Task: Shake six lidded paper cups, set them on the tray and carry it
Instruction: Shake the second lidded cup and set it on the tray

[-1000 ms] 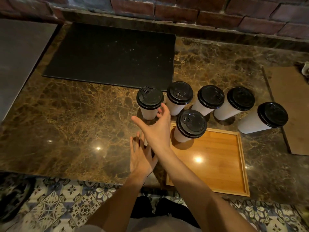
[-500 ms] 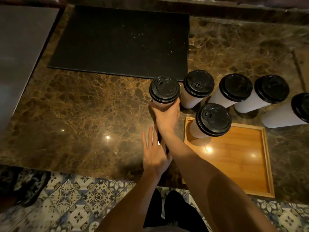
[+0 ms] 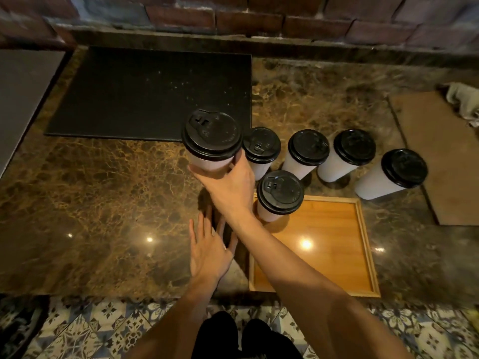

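Observation:
My right hand [image 3: 229, 186] grips a white paper cup with a black lid [image 3: 211, 136] and holds it lifted above the marble counter. One lidded cup [image 3: 280, 193] stands in the far left corner of the wooden tray [image 3: 363, 244]. Behind the tray, a row of lidded cups stands on the counter: one [image 3: 261, 146] right beside the lifted cup, then another [image 3: 308, 149], a third [image 3: 353, 149], and the last [image 3: 403, 167] at the right end. My left hand [image 3: 208, 251] rests flat on the counter, fingers straight, just left of the tray.
A black mat [image 3: 150, 94] lies at the back left of the counter. A brown board [image 3: 440, 156] with a crumpled cloth [image 3: 464, 99] on it sits at the right. A brick wall [image 3: 259, 19] runs behind; patterned floor tiles show below the counter's near edge.
My right hand reached the leftmost cup, closed round it and lifted it off the counter toward me. My left hand has stayed flat on the counter.

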A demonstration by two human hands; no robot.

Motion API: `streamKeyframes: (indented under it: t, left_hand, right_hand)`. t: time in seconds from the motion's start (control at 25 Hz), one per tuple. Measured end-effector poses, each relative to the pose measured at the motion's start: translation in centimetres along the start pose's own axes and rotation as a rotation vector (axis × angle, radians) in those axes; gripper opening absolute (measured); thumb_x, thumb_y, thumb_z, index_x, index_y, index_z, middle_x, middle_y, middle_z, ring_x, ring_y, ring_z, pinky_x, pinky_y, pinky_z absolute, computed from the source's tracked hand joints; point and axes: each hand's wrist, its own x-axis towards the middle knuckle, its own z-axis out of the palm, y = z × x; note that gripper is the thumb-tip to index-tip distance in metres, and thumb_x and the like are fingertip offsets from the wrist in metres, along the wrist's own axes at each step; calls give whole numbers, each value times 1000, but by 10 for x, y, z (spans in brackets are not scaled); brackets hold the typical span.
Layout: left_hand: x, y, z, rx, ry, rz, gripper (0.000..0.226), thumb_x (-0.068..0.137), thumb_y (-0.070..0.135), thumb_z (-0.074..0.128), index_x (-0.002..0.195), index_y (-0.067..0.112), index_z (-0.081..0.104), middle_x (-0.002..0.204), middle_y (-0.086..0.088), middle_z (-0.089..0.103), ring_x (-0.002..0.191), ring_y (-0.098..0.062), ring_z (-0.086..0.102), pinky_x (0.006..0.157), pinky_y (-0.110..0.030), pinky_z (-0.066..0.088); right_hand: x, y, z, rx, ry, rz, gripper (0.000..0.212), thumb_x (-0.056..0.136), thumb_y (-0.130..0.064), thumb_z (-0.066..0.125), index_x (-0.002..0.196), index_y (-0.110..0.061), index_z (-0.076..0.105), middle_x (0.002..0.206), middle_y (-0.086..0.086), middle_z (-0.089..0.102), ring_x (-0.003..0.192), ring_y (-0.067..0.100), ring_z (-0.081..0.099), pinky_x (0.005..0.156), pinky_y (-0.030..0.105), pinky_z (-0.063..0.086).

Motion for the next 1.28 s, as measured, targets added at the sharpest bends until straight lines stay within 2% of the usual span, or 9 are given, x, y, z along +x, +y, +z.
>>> streamKeyframes:
  t: [0.16, 0.36, 0.52, 0.6, 0.68, 0.88, 1.0, 1.12, 1.28]
  left_hand:
    - [-2, 5, -3, -109, 70, -4, 62, 92, 51, 35, 147, 23, 32, 157, -11, 22, 146, -28, 13, 118, -48, 4]
    - [-6, 6, 1, -114, 122, -7, 66, 89, 56, 19, 145, 25, 36, 155, -11, 28, 144, -28, 19, 116, -48, 9]
    - [-7, 4, 4, -94, 111, -5, 71, 88, 60, 11, 148, 27, 31, 157, -10, 23, 146, -26, 14, 117, -45, 3]
    - [-6, 4, 4, -99, 111, -7, 67, 92, 59, 13, 148, 28, 29, 158, -9, 20, 146, -25, 12, 117, -44, 2]
    - [-6, 3, 6, -111, 100, -19, 61, 96, 58, 16, 149, 29, 27, 159, -6, 17, 147, -23, 9, 117, -43, 0]
    - [1, 0, 4, -192, -8, -40, 58, 96, 52, 34, 150, 31, 24, 160, -5, 10, 147, -22, 1, 117, -41, -4]
    - [2, 8, -30, -417, -180, -83, 62, 93, 42, 55, 147, 27, 30, 160, -8, 10, 146, -25, 4, 117, -44, 4]
    - [-16, 37, -91, -894, -286, -70, 71, 83, 35, 71, 143, 33, 34, 156, 1, 20, 142, -23, 19, 112, -43, 22]
    - [-58, 87, -174, -1197, -451, 283, 89, 52, 57, 83, 126, 66, 34, 137, 41, 28, 129, 13, 28, 103, -19, 26]
  right_hand:
    - [-5, -48, -59, 28, 26, -198, 82, 62, -47, 87, 131, -24, 49, 126, -10, 60, 111, -11, 48, 86, 0, 40]
    - [-24, -73, -149, 16, 33, -284, 68, 61, -53, 82, 117, -39, 46, 103, -33, 54, 103, -18, 52, 77, 2, 44]
    - [-60, -54, -213, 4, 65, -259, 66, 63, -46, 84, 118, -42, 47, 105, -41, 58, 109, -17, 54, 80, 3, 45]
    - [-82, -38, -236, -28, 84, -207, 68, 58, -57, 80, 116, -45, 46, 107, -45, 57, 110, -15, 54, 84, 5, 46]
    - [-103, -19, -254, -34, 92, -115, 71, 52, -62, 78, 114, -47, 48, 108, -37, 61, 108, -14, 55, 84, 8, 47]
    - [-139, 12, -271, -30, 100, 57, 72, 52, -58, 81, 114, -53, 45, 108, -37, 60, 105, -17, 55, 84, 14, 49]
    - [-144, 10, -275, -48, 103, 71, 71, 52, -61, 79, 113, -57, 42, 104, -50, 54, 104, -19, 53, 82, 11, 46]
    - [-146, -1, -279, -69, 91, 55, 74, 48, -70, 75, 114, -55, 44, 107, -47, 54, 105, -17, 53, 76, 10, 48]
    - [-145, -22, -279, -92, 26, 34, 78, 45, -80, 73, 113, -50, 49, 108, -32, 61, 103, -11, 56, 74, 15, 52]
